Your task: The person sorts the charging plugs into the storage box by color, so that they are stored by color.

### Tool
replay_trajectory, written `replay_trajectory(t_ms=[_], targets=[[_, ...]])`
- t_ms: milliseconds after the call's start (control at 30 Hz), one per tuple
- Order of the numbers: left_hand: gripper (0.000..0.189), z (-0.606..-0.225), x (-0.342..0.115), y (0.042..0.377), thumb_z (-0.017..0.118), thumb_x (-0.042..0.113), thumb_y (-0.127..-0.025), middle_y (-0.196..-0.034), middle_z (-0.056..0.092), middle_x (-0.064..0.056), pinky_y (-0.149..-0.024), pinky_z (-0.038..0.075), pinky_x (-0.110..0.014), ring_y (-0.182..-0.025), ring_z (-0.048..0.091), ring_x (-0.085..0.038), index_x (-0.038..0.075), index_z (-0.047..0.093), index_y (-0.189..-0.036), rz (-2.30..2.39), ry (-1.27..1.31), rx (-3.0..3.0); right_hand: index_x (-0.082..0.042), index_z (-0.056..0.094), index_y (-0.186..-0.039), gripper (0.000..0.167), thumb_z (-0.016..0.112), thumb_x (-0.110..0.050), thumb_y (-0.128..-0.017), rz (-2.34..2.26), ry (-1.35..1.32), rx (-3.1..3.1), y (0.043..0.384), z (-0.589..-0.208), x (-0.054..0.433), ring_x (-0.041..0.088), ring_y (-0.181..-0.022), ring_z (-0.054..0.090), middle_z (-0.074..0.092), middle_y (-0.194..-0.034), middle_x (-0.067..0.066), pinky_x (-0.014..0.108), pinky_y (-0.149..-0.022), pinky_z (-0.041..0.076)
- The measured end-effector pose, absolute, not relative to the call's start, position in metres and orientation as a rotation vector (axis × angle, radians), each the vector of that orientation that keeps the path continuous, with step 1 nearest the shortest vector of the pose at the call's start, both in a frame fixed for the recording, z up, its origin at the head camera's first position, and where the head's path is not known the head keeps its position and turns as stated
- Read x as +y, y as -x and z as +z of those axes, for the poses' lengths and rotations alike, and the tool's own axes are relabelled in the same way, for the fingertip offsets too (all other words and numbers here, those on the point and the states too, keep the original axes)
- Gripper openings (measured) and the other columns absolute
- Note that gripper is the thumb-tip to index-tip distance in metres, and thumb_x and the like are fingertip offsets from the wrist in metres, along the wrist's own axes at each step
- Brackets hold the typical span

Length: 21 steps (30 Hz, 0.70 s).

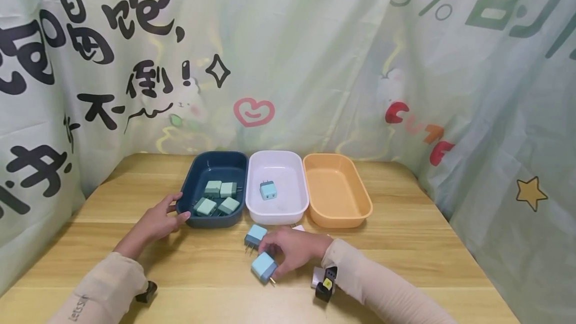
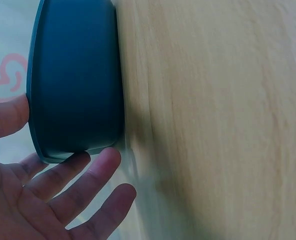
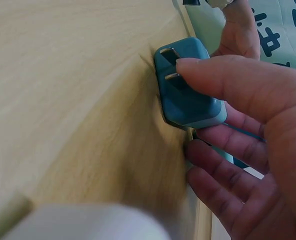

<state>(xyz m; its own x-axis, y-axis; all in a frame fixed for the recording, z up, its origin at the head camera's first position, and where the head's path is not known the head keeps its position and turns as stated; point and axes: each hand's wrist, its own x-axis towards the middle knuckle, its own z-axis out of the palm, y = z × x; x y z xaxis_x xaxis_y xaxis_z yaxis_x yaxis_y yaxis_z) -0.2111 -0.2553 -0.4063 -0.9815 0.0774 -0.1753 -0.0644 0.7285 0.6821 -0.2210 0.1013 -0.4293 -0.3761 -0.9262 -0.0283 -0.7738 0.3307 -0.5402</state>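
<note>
My right hand (image 1: 294, 251) pinches a light-blue charger plug (image 1: 263, 267) over the table; in the right wrist view the thumb presses beside the metal prongs of this plug (image 3: 188, 100). Just behind the fingers lies a second blue charger plug (image 1: 255, 235). My left hand (image 1: 157, 221) touches the near left corner of the dark blue tray (image 1: 216, 222). In the left wrist view its thumb meets the rim of the tray (image 2: 78, 75), and the spread fingers lie along the wall. Several pale green charger plugs (image 1: 228, 206) lie inside that tray.
A white tray (image 1: 277, 218) stands against the dark blue one, with one blue charger plug (image 1: 268, 190) in it. To its right is an orange tray (image 1: 339, 221). White plugs lie partly hidden behind the right hand (image 1: 298, 228) and by the right wrist (image 1: 317, 276).
</note>
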Motion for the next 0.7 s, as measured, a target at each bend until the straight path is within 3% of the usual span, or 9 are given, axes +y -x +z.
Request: replay_trajectory(t_ms=[400, 700], targets=[[0.079, -0.4071, -0.257, 0.2111, 0.059, 0.036, -0.096, -0.141, 0.031, -0.042, -0.086, 0.05, -0.054, -0.099, 0.065, -0.042, -0.004, 0.017, -0.15, 1.13, -0.021, 2.716, -0.016, 0.063, -0.107, 0.045, 0.087, -0.023, -0.07, -0.593, 1.424, 2.317, 0.2206, -0.4221, 0.1029, -0.001, -0.088, 0.058, 0.061, -0.096, -0.015, 0.014, -0.078, 0.046], [0.078, -0.4064, -0.2561, 0.2101, 0.059, 0.035, -0.097, -0.142, 0.031, -0.041, -0.087, 0.049, -0.054, -0.099, 0.066, -0.041, -0.004, 0.017, -0.15, 1.137, -0.02, 2.723, -0.015, 0.064, -0.108, 0.043, 0.085, -0.024, -0.072, -0.621, 1.407, 2.314, 0.2226, -0.4248, 0.1025, -0.001, -0.085, 0.058, 0.062, -0.093, -0.015, 0.014, -0.076, 0.047]])
